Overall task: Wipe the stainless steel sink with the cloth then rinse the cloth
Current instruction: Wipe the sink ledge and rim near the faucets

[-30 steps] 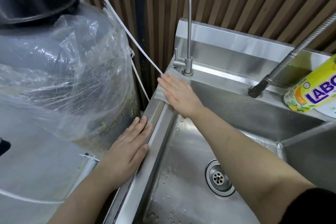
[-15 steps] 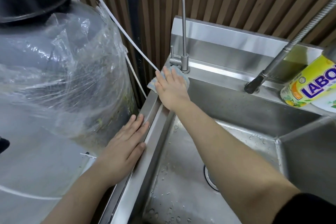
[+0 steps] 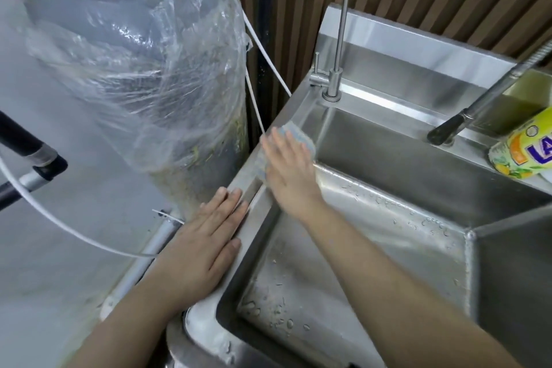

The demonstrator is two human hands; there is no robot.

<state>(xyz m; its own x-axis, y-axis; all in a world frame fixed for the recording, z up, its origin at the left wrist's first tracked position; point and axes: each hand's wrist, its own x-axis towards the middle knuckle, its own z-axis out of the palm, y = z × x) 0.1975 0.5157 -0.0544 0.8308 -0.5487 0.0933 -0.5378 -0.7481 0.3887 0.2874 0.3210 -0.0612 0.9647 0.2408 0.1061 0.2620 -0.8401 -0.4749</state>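
Note:
The stainless steel sink (image 3: 373, 158) fills the right half of the view, its basin wet with droplets. My right hand (image 3: 288, 167) lies flat on a pale blue-grey cloth (image 3: 294, 133), pressing it on the sink's left rim near the back corner; only the cloth's far edge shows past my fingers. My left hand (image 3: 206, 245) rests palm down, fingers together, on the outer left rim, holding nothing. A slim gooseneck tap (image 3: 334, 78) stands just behind the cloth.
A large grey tank wrapped in clear plastic (image 3: 134, 69) stands close on the left. White hoses (image 3: 257, 39) run past it to the sink corner. A black-tipped flexible spray faucet (image 3: 448, 128) and a yellow detergent bottle (image 3: 522, 149) sit on the back right ledge.
My right hand has slid the cloth back along the left rim, away from the tap base and toward me. My left hand has stayed on the rim.

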